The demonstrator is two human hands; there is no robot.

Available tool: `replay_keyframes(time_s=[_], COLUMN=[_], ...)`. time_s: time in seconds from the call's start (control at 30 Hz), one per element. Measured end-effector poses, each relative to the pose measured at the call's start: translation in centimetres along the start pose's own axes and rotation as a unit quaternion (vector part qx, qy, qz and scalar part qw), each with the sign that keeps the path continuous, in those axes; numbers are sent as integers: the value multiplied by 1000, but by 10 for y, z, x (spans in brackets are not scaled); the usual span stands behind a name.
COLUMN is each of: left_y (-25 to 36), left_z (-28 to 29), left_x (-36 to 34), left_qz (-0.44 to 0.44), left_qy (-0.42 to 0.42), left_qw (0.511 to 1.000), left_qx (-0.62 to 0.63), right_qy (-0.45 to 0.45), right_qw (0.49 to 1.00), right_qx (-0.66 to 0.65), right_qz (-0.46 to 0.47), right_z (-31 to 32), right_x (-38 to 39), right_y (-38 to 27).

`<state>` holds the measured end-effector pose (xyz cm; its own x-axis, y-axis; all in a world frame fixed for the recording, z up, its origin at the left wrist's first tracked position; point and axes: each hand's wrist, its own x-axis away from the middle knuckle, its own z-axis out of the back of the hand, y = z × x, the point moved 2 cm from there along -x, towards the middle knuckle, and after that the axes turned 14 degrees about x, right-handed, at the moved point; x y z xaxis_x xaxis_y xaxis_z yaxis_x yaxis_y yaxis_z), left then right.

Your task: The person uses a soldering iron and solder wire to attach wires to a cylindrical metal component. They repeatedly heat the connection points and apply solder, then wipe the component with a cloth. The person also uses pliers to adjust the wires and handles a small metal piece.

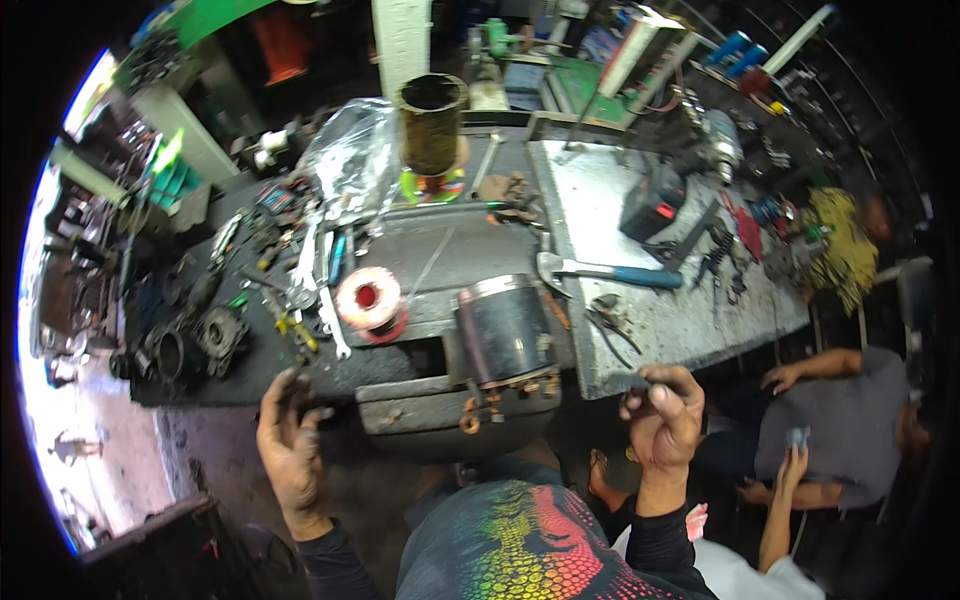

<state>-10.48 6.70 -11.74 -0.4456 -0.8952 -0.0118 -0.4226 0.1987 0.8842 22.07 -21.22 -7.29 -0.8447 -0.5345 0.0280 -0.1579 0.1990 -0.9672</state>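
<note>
My left hand point(290, 460) is raised off the bench's near left edge, palm inward, its fingers bent but apart and the thumb standing away from them. No object shows clearly in it. My right hand point(668, 425) is up near the front of the metal sheet, fingers curled and pinched; a small dark bit shows at the fingertips, too small to name. Between the hands, a black cylindrical motor housing point(508, 335) lies on a dark block, with copper terminals and wire ends at its near rim. To its left stands a spool of copper wire point(370, 300). Neither hand touches the housing.
A hammer point(620, 273) with a blue handle and pliers point(615, 338) lie on the metal sheet point(590, 200). Wrenches point(330, 320) and motor parts point(220, 332) crowd the left side. A rusty cylinder point(430, 130) stands behind. A seated person point(830, 430) is at right.
</note>
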Motion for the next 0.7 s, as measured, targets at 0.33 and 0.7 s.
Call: replay_keyframes(time_s=[0.33,0.7], left_y=[-11,-18], left_z=[19,10], left_x=[-2,56], left_qz=[40,29], left_qy=[38,173], left_qw=[998,984], left_qx=[8,-33], right_qy=[181,168], right_qw=[953,773], right_qx=[225,609], right_qz=[-89,59], right_z=[138,137], right_x=[-17,-21], right_y=[141,162])
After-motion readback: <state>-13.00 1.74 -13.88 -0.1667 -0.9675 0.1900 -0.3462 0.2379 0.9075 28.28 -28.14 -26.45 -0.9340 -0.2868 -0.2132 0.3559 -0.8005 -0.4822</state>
